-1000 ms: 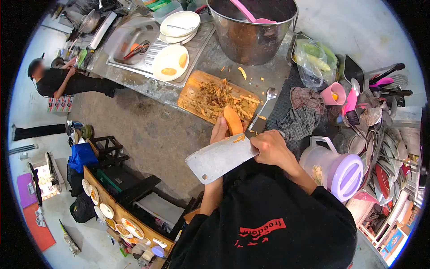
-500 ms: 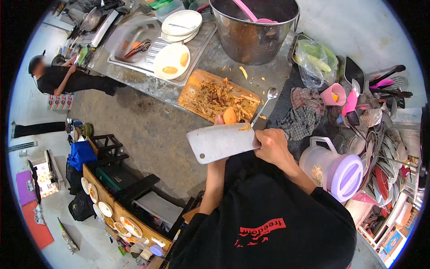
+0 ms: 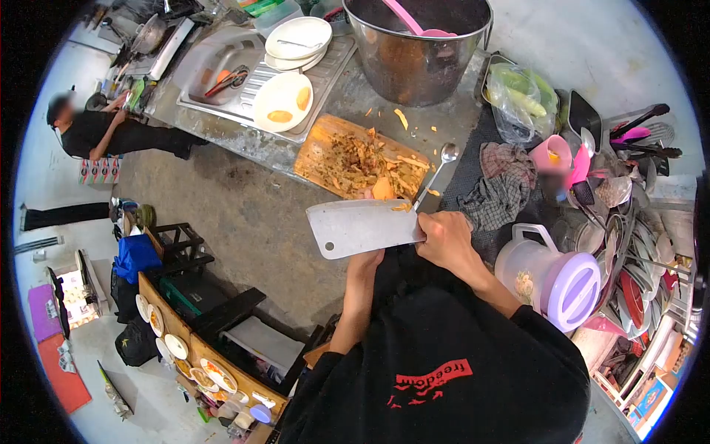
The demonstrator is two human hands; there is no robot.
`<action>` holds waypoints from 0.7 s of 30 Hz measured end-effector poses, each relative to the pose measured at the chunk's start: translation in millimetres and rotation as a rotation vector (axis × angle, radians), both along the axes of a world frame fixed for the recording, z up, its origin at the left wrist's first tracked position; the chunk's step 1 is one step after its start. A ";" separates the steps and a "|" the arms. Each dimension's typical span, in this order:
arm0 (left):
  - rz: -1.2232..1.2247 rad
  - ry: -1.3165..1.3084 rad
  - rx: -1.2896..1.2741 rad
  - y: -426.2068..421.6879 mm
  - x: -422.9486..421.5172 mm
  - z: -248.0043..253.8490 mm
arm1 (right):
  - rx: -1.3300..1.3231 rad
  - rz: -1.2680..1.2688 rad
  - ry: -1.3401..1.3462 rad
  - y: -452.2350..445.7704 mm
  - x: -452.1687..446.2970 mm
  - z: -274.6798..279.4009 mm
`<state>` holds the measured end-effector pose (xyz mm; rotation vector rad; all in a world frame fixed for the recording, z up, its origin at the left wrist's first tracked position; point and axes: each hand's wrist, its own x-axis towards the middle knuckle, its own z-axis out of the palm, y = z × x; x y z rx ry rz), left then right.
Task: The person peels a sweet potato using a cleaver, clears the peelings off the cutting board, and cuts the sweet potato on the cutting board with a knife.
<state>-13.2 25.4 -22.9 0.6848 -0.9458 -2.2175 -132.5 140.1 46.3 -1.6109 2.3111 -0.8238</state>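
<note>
My right hand (image 3: 448, 240) grips the handle end of a wide cleaver (image 3: 359, 231), its blade held flat across in front of me. Bits of orange peel (image 3: 401, 207) cling to the blade's far edge. Behind the blade my left hand (image 3: 366, 260) is mostly hidden; a fingertip shows by a peeled orange vegetable (image 3: 382, 189), which the hand holds against the cleaver's edge. Just beyond lies a wooden cutting board (image 3: 314, 157) covered in orange and brown peelings (image 3: 362, 163). A long-handled metal spoon (image 3: 449, 153) rests beside the board.
A plate (image 3: 283, 101) with two orange pieces sits by the sink (image 3: 214, 74). A large metal pot (image 3: 418, 63) stands behind the board. Right are checked cloths (image 3: 499, 181), a pink cup (image 3: 550, 155) and a lilac-lidded jug (image 3: 547, 277). Another person (image 3: 103, 129) stands far left.
The cleaver has shifted slightly up and away from me, and its blade is turned a little. The orange vegetable's visible part is smaller and tilted differently.
</note>
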 end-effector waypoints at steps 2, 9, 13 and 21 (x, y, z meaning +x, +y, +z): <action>-0.008 -0.012 -0.028 -0.8 1.4 -5.5 | 0.020 0.009 0.006 0.6 0.1 0.4; -0.018 -0.001 -0.006 1.5 5.0 -1.6 | 0.029 0.022 0.014 0.4 -1.2 -0.8; -0.021 0.078 -0.310 11.9 11.3 -4.8 | 0.001 -0.061 0.066 -1.5 -1.3 -3.8; 0.176 0.078 0.229 13.0 -2.3 11.0 | -0.124 -0.005 0.063 4.9 -19.7 9.0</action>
